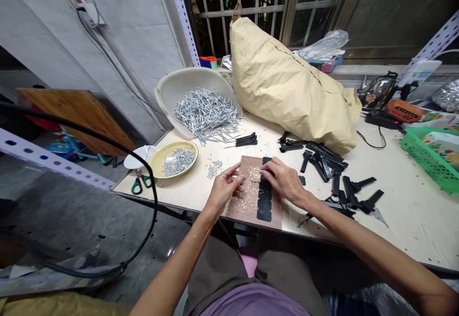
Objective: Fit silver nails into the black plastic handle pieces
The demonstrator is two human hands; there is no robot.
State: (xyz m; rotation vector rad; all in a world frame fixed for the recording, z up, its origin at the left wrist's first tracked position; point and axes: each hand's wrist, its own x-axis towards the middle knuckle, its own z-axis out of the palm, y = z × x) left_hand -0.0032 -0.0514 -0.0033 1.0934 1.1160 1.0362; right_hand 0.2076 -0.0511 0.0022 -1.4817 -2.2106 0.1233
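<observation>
- Head view shows a person sitting at a pale table [394, 211], with both hands over a brown board [247, 206] that lies at the near edge of the table.
- On this board a column of black pieces [264, 206] lies flat, one below the other, along its right part.
- Small metal pieces [251, 177] are scattered on the left part of the board.
- The left hand [224, 187] rests on the left edge of the board. Its thumb and forefinger are brought together over the small metal pieces; whether one piece is between them is too small to tell.
- The right hand [283, 179] lies on the top of the black column. Its fingers are bent and close together on the highest black piece, but I cannot tell if they clamp it or only press on it.
- To the right of the board, a heap of black clips [324, 163] is spread on the table.
- To the left, a yellow plate [160, 160] holds more small silver parts, and green scissors [139, 183] lie just beside it.
- Behind, a white basin [179, 86] is tilted, with long silver nails [206, 110] pouring out onto the table.
- A big paper sack [290, 81] stands beside the basin, and a green basket [430, 163] is at the far right.
</observation>
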